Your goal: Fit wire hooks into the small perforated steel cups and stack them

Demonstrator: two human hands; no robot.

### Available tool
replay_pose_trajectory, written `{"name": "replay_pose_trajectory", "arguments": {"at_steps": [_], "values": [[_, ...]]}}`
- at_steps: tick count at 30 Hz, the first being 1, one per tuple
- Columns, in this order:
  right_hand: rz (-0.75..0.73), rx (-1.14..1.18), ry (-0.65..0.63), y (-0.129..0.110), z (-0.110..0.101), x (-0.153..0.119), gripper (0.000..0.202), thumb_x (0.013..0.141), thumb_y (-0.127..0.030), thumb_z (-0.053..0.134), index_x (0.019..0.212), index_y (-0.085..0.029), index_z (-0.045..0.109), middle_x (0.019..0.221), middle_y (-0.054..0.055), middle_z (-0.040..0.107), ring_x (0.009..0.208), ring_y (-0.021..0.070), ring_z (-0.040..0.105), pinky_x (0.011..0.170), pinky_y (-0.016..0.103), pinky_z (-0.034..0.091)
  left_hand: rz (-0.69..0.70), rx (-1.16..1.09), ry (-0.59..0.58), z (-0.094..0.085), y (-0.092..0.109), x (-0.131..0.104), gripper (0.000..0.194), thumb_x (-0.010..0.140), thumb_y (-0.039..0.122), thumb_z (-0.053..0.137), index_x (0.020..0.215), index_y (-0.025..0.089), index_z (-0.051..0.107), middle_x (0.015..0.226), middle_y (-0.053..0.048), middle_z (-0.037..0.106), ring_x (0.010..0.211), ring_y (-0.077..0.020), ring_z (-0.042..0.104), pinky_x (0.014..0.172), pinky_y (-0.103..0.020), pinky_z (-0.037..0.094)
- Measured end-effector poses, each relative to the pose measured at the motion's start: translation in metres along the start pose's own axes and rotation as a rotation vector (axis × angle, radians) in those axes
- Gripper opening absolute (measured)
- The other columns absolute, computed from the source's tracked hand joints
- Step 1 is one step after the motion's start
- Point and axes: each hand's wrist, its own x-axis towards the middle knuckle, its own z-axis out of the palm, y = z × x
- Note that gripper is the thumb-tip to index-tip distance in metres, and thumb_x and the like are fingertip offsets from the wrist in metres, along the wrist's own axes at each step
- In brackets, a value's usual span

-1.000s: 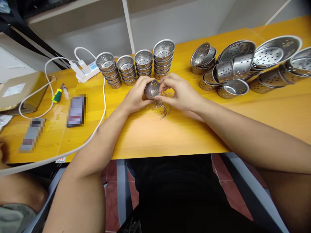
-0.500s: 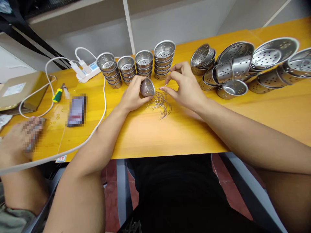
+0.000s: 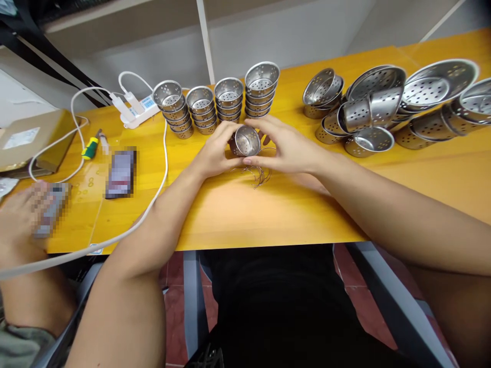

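Half a second ago the right hand (image 3: 286,148) hovered open above the wire handles (image 3: 258,174), apart from the small perforated steel cup (image 3: 246,141); now it has closed back in, its fingers curled against the cup's right side, while the left hand (image 3: 215,153) still grips the cup from the left with fingers wrapped round it. The cup is held between both hands just above the yellow wooden table (image 3: 268,209), its open mouth tipped toward the camera, with the wire handles lying just below it. Behind stand four stacks of like cups (image 3: 226,99); to the right lies a loose heap of larger perforated bowls (image 3: 383,110). On the left are a white power strip (image 3: 138,110), a screwdriver (image 3: 91,148), a cardboard box (image 3: 30,140) and another person's hand (image 3: 19,220). A grey wall (image 3: 287,36) runs behind.
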Motion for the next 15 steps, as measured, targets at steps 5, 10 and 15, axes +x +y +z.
{"name": "replay_pose_trajectory", "arguments": {"at_steps": [5,10,15], "values": [[0.052,-0.060,-0.044,-0.018,-0.018,0.020,0.078,0.095,-0.071,0.089,0.160,-0.033,0.070,0.153,0.015,0.073,0.137,0.0447,0.070,0.125,0.063,0.056,-0.043,-0.029,0.019,0.006,-0.013,-0.002,0.094,0.096,0.086,0.081,0.166,0.030,0.052,0.165,-0.018,0.063,0.161,-0.0407,0.063,0.133,-0.062,0.060],[-0.003,-0.239,0.025,-0.048,-0.062,0.065,0.075,0.099,-0.056,0.095,0.163,-0.027,0.069,0.163,0.015,0.068,0.148,0.0402,0.066,0.135,0.052,0.053,-0.133,-0.018,-0.019,0.008,-0.029,-0.007,0.093,0.100,0.065,0.089,0.173,0.029,0.045,0.172,-0.021,0.057,0.162,-0.0435,0.062,0.135,-0.070,0.057],[-0.030,-0.361,0.022,-0.054,-0.083,0.134,0.075,0.103,-0.046,0.092,0.160,-0.003,0.071,0.155,0.020,0.076,0.143,0.0394,0.073,0.125,0.050,0.055,-0.080,0.032,-0.040,-0.001,-0.021,-0.007,0.062,0.104,0.042,0.084,0.159,0.024,0.063,0.170,-0.020,0.063,0.165,-0.0381,0.062,0.141,-0.063,0.054]]}}
